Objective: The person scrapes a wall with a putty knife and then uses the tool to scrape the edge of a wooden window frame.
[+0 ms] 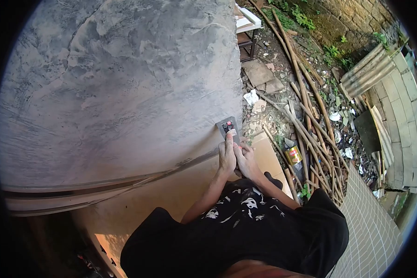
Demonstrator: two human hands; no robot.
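Observation:
A hand sander, with a flat grey plate and a black and red clamp, lies against the grey plastered wall near its right edge. My left hand is closed around the sander's near part, with the thumb stretched along its top. Close beside it, my right hand is also closed on the sander, its fingers curled at the right side. My hands hide much of the sander's lower end. Uneven pale and dark patches mark the wall surface.
A ledge runs along the wall's lower edge, above a tan board. To the right lie long wooden poles, rubble and a yellow can. Corrugated sheets and a block wall stand farther right.

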